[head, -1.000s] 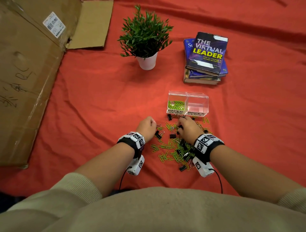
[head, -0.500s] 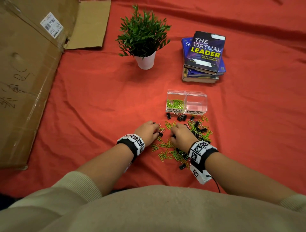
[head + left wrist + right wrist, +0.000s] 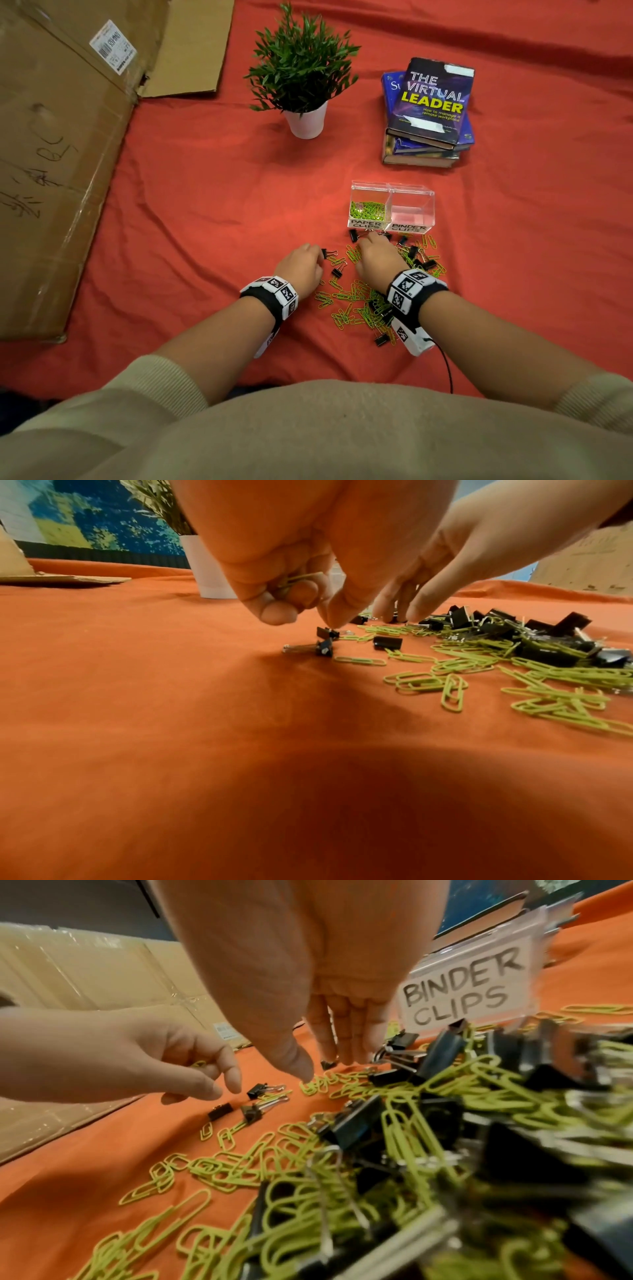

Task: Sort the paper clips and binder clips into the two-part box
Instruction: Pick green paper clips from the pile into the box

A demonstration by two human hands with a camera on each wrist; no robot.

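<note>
Left hand (image 3: 291, 561) curls round green paper clips (image 3: 301, 578), forefinger tip above a black binder clip (image 3: 327, 633); right hand (image 3: 308, 969), fingers (image 3: 346, 1031) straight and together, reaches the pile beyond.

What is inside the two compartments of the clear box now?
The clear box holds green paper clips in its left compartment, labelled PAPER CLIPS. The right one, labelled BINDER CLIPS, looks empty.

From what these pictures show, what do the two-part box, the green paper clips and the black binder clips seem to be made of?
Two-part box: clear, glossy plastic, probably acrylic; the red cloth shows through its walls.
Green paper clips: bent wire with a matte green coat, likely coated metal.
Black binder clips: smooth black bodies, probably painted sheet metal, with shiny silver wire handles.
</note>
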